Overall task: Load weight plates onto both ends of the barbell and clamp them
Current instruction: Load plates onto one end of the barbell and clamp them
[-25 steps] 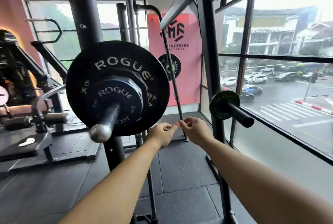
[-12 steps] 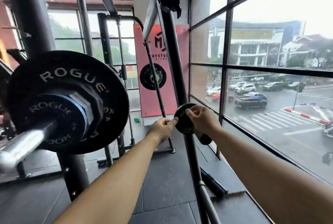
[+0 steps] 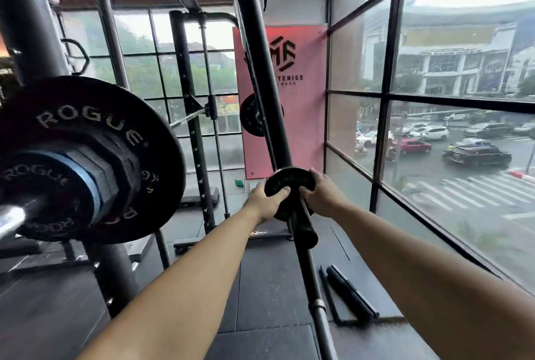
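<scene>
Both hands have closed in since half a second ago: then the right one only touched the rim and the left was short of it. Now, in the head view, the left hand (image 3: 266, 199) curls round the left edge of the small plate (image 3: 289, 183) with the thumb across its face, and the right hand (image 3: 321, 194) wraps the right edge. A grip on opposite sides looks meant to keep the disc square so it slides straight. The plate sits on a storage peg (image 3: 302, 226) that juts from the rack upright (image 3: 260, 70) and points towards the person, so I'd judge the pull must follow the peg's line. Off to the left and well apart, the barbell (image 3: 11, 215) already carries a large plate (image 3: 86, 134) and a smaller blue-edged one on this end. Whether a clamp is fitted I cannot tell.
</scene>
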